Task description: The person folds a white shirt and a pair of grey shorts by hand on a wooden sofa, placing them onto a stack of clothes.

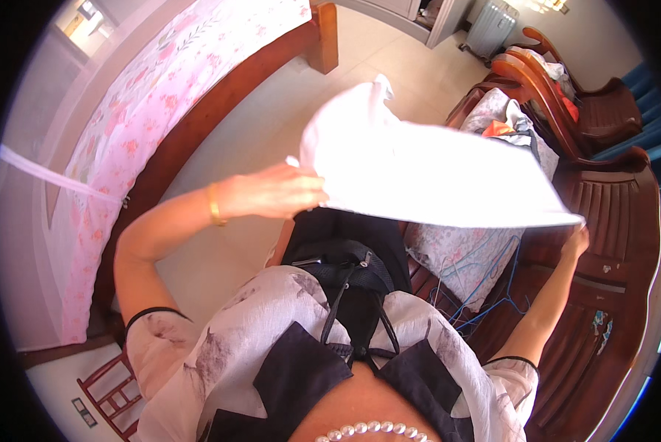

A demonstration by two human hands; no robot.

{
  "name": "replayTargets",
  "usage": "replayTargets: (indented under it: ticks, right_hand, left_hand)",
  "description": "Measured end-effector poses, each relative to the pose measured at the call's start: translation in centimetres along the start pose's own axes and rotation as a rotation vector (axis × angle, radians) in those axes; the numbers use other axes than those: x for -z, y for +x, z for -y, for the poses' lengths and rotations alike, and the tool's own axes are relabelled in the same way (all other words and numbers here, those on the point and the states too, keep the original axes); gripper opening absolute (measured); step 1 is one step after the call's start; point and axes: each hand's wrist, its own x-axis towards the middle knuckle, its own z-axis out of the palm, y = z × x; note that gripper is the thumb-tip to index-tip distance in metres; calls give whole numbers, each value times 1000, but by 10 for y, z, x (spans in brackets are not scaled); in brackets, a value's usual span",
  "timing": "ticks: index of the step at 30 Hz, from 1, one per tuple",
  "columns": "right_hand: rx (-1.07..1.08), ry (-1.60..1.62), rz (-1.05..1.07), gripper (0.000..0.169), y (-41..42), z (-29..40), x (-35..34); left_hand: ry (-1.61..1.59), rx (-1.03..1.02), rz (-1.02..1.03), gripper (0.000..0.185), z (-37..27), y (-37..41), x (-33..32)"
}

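Observation:
A white cloth is stretched between my two hands, above my lap and the wooden bench; it is so bright that its folds and kind cannot be told. My left hand, with a gold bracelet at the wrist, grips its near left edge. Out to the right, my right hand pinches its right corner. The far left part of the cloth rises in a loose, rounded fold. Under its near edge lies a floral cushion with blue and white wire hangers on and beside it.
A dark wooden bench runs along the right. Clothes with an orange piece lie on floral fabric beyond the cloth. At left stands a wooden bed frame with pink floral bedding. A grey suitcase is at the back.

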Motion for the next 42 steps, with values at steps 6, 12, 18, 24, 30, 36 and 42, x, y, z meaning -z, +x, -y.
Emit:
replayTargets:
  ticks: [6,12,18,24,30,36,42]
  right_hand:
    - [-89,-715,-173,14,-94,-77,66]
    - [-406,-1086,-144,23,-136,-62,70]
    - [409,-1037,89,39,-162,43,-93]
    - [932,-547,1047,58,-320,50,-333]
    - [1239,-1044,1453,70,-434,76,-359]
    - [1257,-720,1367,63,-421,72,-352]
    - [1140,-541,1335,59,-406,75,-343]
  left_hand:
    - [-400,110,374,57,-15,23,-102]
    - [-725,78,501,70,5,35,-115]
    - [-1258,323,791,56,44,48,-133]
    - [-1196,532,568,38,109,78,-130]
    - [-1196,1051,-443,33,206,66,-162]
    - [-1538,1328,-696,31,253,78,-218]
    - [-1744,962,-445,27,230,119,-231]
